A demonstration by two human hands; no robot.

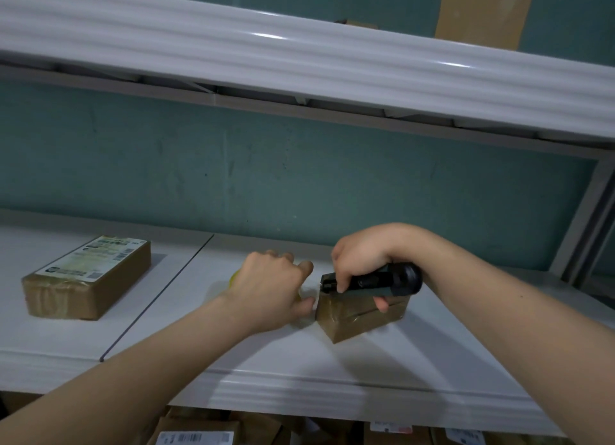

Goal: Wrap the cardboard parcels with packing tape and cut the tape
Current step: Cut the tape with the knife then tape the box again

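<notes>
Right of centre in the frame, a small cardboard parcel (361,314) sits on the white shelf (299,361), already glossy with tape. The right hand (362,261) grips a black cutter (376,281) at its top left edge. The left hand (273,285) closes on what seems to be a yellowish tape roll (234,278), mostly hidden. At left, a labelled parcel (86,275) looks finished; the cut remains.

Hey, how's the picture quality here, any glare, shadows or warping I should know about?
Head view: wide-angle lens bows the glossy white upper shelf edge, which carries small glare streaks; soft arm shadows fall on the white shelf surface; the label on the brown taped parcel at left is too blurred to read.
</notes>
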